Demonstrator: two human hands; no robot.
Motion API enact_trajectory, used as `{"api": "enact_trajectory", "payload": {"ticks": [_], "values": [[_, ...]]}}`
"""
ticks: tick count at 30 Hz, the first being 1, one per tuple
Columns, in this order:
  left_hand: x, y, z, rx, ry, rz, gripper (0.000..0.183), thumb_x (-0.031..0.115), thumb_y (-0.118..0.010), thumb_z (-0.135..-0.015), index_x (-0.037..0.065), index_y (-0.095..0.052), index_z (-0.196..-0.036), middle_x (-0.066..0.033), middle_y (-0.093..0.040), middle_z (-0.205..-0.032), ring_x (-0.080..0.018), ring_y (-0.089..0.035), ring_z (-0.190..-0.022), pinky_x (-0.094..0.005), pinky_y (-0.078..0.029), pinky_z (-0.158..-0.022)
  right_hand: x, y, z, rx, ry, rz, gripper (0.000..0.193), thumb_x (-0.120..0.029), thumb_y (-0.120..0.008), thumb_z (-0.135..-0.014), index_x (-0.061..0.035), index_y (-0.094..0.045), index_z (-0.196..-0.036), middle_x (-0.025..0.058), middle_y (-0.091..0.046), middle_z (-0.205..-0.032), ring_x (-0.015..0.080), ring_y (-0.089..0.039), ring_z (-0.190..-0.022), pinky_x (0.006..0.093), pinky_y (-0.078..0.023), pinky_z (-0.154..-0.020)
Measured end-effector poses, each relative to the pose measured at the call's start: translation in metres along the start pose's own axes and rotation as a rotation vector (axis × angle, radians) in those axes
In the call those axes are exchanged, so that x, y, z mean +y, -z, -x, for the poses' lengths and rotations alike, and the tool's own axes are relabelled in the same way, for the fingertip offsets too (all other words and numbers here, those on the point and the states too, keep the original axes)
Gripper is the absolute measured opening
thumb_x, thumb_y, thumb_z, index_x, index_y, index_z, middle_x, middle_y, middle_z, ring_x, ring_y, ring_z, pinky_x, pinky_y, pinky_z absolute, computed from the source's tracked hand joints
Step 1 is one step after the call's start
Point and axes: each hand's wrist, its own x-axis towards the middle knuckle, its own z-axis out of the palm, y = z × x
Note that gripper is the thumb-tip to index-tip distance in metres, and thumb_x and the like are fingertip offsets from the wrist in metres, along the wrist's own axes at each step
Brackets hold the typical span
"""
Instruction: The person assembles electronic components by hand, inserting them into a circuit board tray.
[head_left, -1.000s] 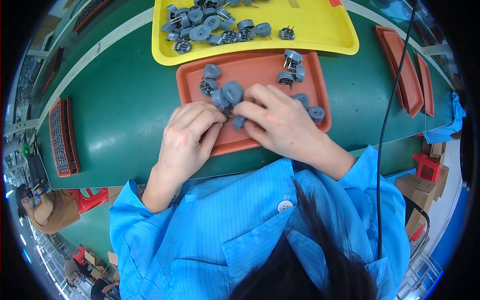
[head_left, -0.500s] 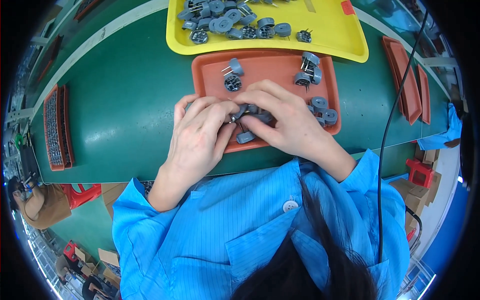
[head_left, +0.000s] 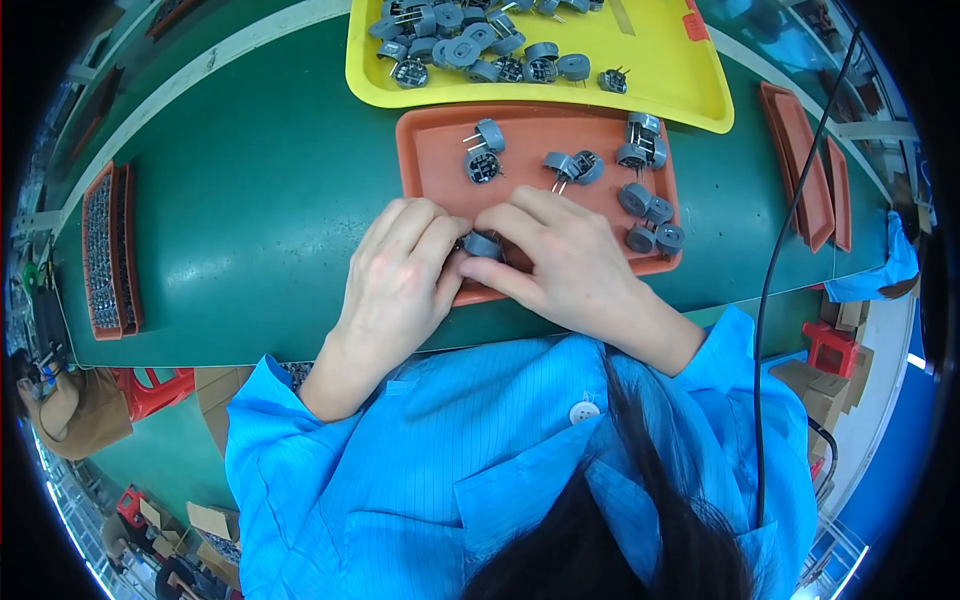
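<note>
Over the near part of an orange-brown tray (head_left: 440, 180), my two hands meet around a grey round plastic part (head_left: 482, 245). My left hand (head_left: 398, 268) pinches at its left side, where a small dark bit shows between the fingertips. From the right, my right hand (head_left: 562, 250) grips the same part with thumb and fingers. My fingers hide much of it. Past my right hand lie a pair of grey round parts with metal pins (head_left: 574, 168). Another grey part with a dark inner face (head_left: 482, 166) rests farther left in the tray, against a pinned one.
Several grey parts (head_left: 640, 200) are grouped along the tray's right side. Behind it, a yellow tray (head_left: 660, 95) holds a heap of similar parts. A filled narrow tray (head_left: 128, 250) stands far left, stacked trays (head_left: 805, 165) far right. A black cable (head_left: 775, 250) hangs at the right.
A pair of pinned grey parts now shows in the tray beyond my right hand. The grey part that lay below my fingertips no longer shows there. The view has shifted slightly.
</note>
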Motion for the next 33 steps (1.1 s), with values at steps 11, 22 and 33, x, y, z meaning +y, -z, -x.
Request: {"api": "enact_trajectory", "payload": {"ticks": [11,22,33], "values": [[0.001,0.023,-0.006,-0.219,-0.021,-0.018,0.006,0.012,-0.072,-0.081,0.010,-0.070,-0.086,-0.0024,-0.065,-0.099,-0.0238,-0.060,-0.106,-0.0506,-0.028,-0.111,0.041,0.019,0.019,0.082,0.081,0.069,0.025,-0.018,-0.080,-0.077,-0.0066,-0.072,-0.098,0.0078,-0.064,-0.094,0.0253,-0.064,-0.085,0.0354,-0.054,-0.071],[0.030,0.000,-0.022,-0.149,-0.025,-0.187,0.021,0.023,-0.080,-0.075,0.006,-0.069,-0.083,-0.0061,-0.059,-0.092,-0.0258,-0.056,-0.100,-0.0433,-0.038,-0.096,0.037,0.021,0.020,0.025,0.028,0.105,0.025,-0.022,-0.077,-0.079,-0.0015,-0.064,-0.080,0.0100,-0.060,-0.093,0.0283,-0.059,-0.092,0.0383,-0.051,-0.078],[0.022,-0.011,-0.031,-0.231,-0.015,0.280,0.034,0.011,-0.078,-0.075,0.008,-0.066,-0.107,-0.0100,-0.060,-0.107,-0.0320,-0.061,-0.102,-0.0403,-0.050,-0.085,0.039,0.029,0.028,-0.001,0.118,-0.017,0.015,-0.007,-0.071,-0.081,-0.0006,-0.059,-0.088,0.0116,-0.056,-0.096,0.0305,-0.057,-0.089,0.0389,-0.051,-0.078]]}}
